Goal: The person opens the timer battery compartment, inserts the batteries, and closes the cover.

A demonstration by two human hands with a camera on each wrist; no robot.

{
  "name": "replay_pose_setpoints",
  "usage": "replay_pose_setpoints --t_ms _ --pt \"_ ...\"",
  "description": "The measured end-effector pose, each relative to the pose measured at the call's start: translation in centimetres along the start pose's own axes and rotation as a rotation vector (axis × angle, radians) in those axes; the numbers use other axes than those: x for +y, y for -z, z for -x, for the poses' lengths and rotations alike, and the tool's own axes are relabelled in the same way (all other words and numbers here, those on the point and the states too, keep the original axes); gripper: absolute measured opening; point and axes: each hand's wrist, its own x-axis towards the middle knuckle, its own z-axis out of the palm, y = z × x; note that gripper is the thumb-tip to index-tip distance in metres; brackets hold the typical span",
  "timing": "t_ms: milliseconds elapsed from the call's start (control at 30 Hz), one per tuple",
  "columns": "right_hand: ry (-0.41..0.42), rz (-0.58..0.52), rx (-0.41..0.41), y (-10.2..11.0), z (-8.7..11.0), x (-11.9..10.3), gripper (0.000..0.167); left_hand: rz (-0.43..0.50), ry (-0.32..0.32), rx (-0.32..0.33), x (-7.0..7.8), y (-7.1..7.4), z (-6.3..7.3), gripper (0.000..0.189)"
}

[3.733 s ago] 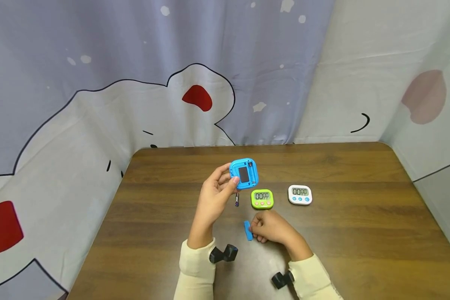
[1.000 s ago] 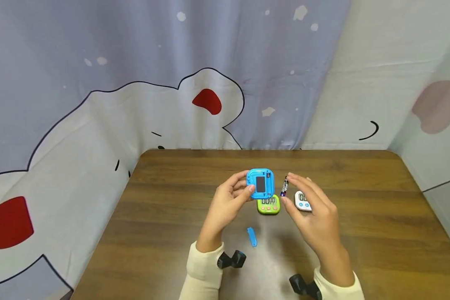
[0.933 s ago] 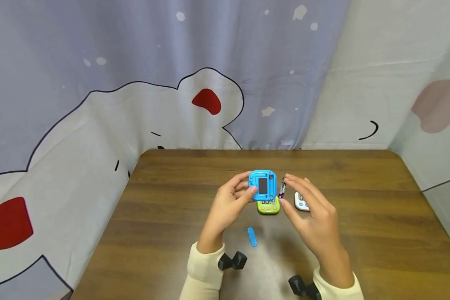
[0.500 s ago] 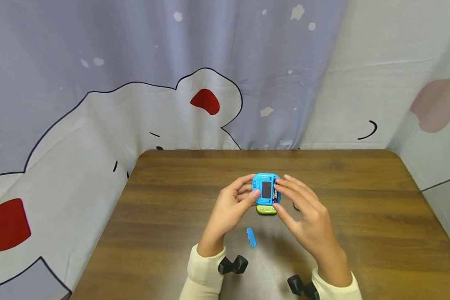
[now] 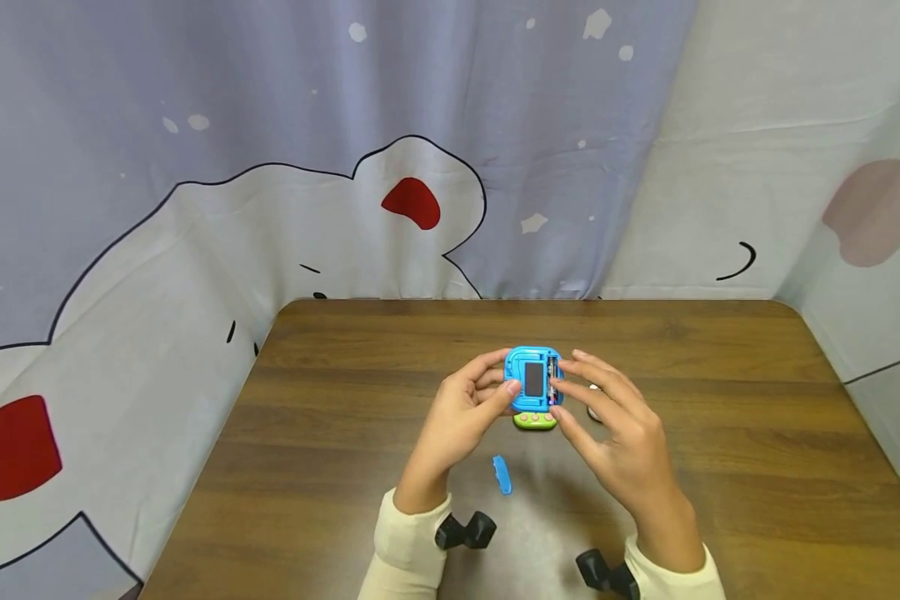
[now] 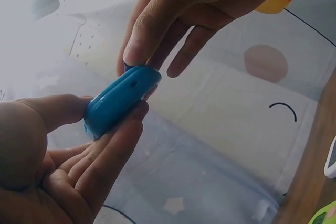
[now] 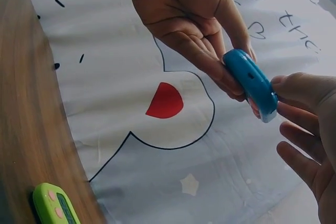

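My left hand (image 5: 457, 421) holds a blue digital timer (image 5: 516, 375) by its left side, back face up, thumb on the back and fingers beneath. A battery (image 5: 552, 370) lies in the open slot along the timer's right edge. My right hand (image 5: 626, 437) has its thumb at the slot's lower end and its fingertips on the battery, partly covering it. Both wrist views show the timer edge-on between the hands, so the battery is hidden there. On the table, the blue battery cover (image 5: 502, 475) lies below the hands.
A green timer (image 5: 534, 422) sits on the wooden table (image 5: 330, 400), partly covered by the blue one. Behind my right hand a white timer (image 5: 593, 407) barely shows. A printed curtain (image 5: 270, 225) hangs along the table's far edge.
My right hand has brought the battery leftward from beside the timer into its slot. Earlier it was near the battery cover on the table. My left hand has shifted slightly right with the timer.
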Motion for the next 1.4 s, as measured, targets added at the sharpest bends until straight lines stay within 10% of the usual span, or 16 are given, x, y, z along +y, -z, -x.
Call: replay_pose_setpoints --t_ms 1400 --pt "-0.177 -0.18 -0.077 1.0 -1.1 -1.8 0.054 0.025 0.011 -0.053 0.2 0.1 0.2 0.043"
